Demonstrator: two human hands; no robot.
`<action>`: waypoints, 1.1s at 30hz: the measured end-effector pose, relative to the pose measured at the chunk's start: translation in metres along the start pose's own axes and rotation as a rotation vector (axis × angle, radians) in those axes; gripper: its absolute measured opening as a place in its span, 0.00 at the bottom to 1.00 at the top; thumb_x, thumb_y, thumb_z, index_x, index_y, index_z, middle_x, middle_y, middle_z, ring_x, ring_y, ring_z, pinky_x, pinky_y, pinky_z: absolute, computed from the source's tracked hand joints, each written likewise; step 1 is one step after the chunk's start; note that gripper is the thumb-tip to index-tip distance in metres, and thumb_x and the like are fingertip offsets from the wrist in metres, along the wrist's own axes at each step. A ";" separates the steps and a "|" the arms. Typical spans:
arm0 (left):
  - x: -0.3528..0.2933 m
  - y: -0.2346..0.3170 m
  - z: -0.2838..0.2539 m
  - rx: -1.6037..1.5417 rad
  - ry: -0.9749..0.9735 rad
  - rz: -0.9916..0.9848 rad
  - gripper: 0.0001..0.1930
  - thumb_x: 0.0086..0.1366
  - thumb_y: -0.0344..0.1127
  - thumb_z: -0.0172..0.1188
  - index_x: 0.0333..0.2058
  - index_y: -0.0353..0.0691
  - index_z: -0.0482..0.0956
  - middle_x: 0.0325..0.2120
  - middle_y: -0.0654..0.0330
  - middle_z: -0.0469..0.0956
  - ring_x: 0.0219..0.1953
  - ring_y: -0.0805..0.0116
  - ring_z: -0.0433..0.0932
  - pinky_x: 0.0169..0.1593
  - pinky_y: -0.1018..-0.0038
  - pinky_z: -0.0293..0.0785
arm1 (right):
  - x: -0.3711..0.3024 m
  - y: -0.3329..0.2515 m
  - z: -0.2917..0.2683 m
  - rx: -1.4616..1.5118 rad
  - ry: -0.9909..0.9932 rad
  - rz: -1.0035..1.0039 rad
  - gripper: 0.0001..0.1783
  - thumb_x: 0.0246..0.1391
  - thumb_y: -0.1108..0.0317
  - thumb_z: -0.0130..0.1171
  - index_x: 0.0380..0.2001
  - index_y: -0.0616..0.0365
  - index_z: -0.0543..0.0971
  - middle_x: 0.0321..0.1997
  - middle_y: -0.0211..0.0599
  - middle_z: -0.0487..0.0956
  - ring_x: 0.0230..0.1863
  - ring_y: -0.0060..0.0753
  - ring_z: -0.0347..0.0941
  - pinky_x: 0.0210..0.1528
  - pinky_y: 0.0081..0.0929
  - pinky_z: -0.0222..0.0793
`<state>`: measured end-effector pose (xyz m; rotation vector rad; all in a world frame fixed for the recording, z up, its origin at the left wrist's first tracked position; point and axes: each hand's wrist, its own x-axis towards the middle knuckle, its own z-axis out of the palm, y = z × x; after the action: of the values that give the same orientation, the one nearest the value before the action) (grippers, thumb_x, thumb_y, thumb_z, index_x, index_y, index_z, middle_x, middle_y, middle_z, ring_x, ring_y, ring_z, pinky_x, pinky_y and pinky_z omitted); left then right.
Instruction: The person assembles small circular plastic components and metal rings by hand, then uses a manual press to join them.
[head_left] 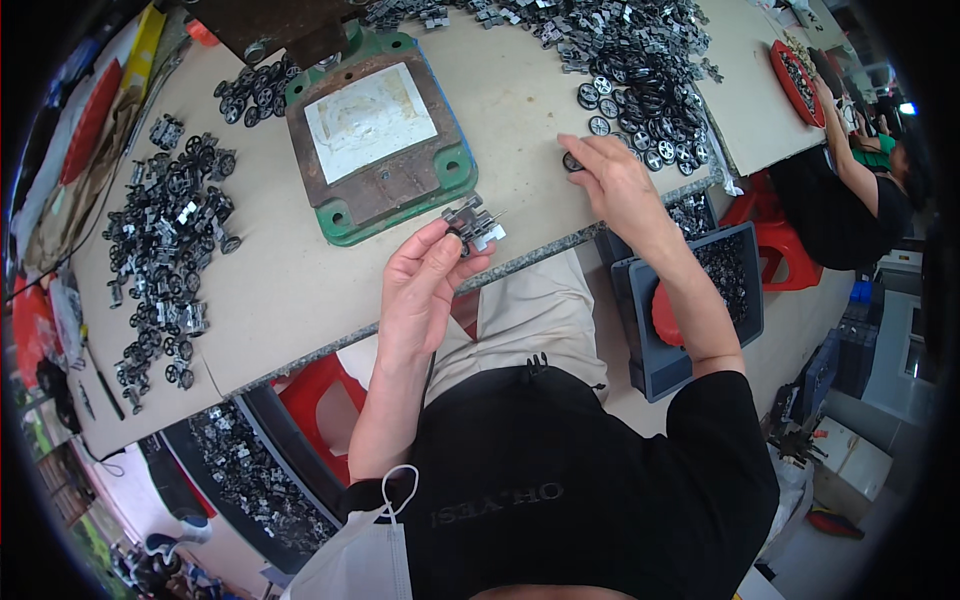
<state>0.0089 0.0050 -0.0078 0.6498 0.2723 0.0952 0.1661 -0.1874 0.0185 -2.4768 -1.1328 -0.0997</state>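
Between the thumb and fingers of my left hand (425,275) is a small toy car chassis (474,224), dark grey with a thin metal axle sticking out. It is held just off the near right corner of a green and brown press base (385,140). My right hand (620,185) pinches a small black wheel (572,161) at its fingertips, above the table beside the wheel pile. Loose black wheels with silver spokes (655,150) lie to the right of that hand. Behind them spreads a heap of grey chassis parts (620,40).
Several wheeled chassis (170,240) cover the table's left side, with more wheeled pieces (258,92) by the press. Grey bins of parts (745,330) stand below the table's edge at right, and another bin (250,480) at left. Another person (850,160) sits at far right near a red tray (797,84).
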 end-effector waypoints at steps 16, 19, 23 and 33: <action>-0.003 -0.001 0.005 0.052 0.015 0.002 0.14 0.60 0.25 0.52 0.46 0.29 0.69 0.38 0.48 0.75 0.39 0.59 0.77 0.42 0.73 0.78 | -0.013 -0.041 0.024 1.675 -0.268 0.350 0.19 0.49 0.76 0.56 0.46 0.63 0.68 0.47 0.33 0.69 0.49 0.24 0.64 0.52 0.23 0.60; -0.004 0.000 0.009 0.069 0.018 -0.003 0.15 0.60 0.25 0.53 0.46 0.28 0.68 0.38 0.49 0.75 0.39 0.60 0.77 0.42 0.75 0.77 | -0.014 -0.043 0.031 1.778 -0.247 0.322 0.20 0.48 0.74 0.59 0.46 0.62 0.69 0.45 0.31 0.70 0.49 0.22 0.65 0.51 0.21 0.60; -0.007 -0.003 0.006 0.126 0.026 0.015 0.14 0.61 0.27 0.51 0.46 0.32 0.70 0.39 0.47 0.75 0.39 0.56 0.77 0.42 0.70 0.78 | -0.016 -0.046 0.033 1.861 -0.266 0.288 0.19 0.47 0.74 0.59 0.45 0.61 0.69 0.45 0.31 0.70 0.49 0.23 0.64 0.51 0.22 0.59; -0.013 -0.009 0.010 0.394 0.068 0.273 0.18 0.55 0.21 0.57 0.45 0.27 0.69 0.37 0.51 0.75 0.37 0.69 0.76 0.41 0.79 0.74 | -0.015 -0.051 0.028 1.611 -0.238 0.352 0.20 0.45 0.75 0.61 0.44 0.62 0.70 0.39 0.30 0.74 0.40 0.18 0.69 0.42 0.16 0.65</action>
<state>-0.0008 -0.0099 -0.0027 1.0756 0.2694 0.3314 0.1159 -0.1569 0.0065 -1.1365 -0.3993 0.8635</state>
